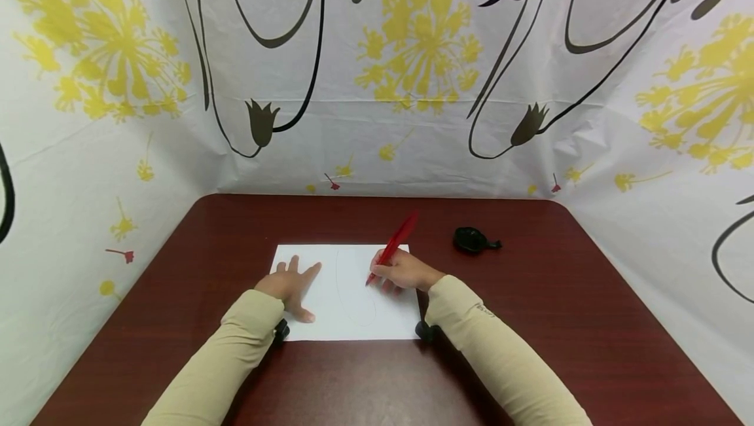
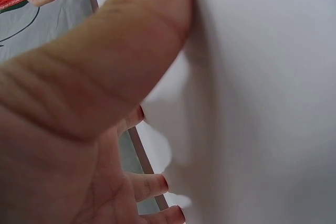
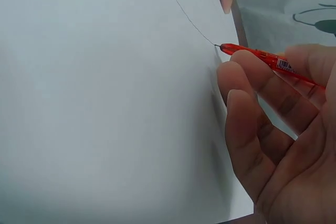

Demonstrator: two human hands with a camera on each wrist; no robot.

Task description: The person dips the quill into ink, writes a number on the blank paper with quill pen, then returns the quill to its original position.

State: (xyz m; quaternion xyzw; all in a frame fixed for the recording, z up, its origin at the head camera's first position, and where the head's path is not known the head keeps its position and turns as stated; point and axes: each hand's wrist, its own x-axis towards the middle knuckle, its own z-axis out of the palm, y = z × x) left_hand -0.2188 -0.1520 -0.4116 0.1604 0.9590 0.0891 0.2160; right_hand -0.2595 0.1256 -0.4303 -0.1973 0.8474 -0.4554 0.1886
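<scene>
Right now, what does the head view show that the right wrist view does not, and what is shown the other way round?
Only the head view shows the small black object with a handle, right of the white paper, and both beige sleeves. Only the right wrist view shows a barcode on the red pen. Both show the right hand holding that pen, the paper, a thin drawn line, at least part of the left hand, and patterned cloth.
</scene>
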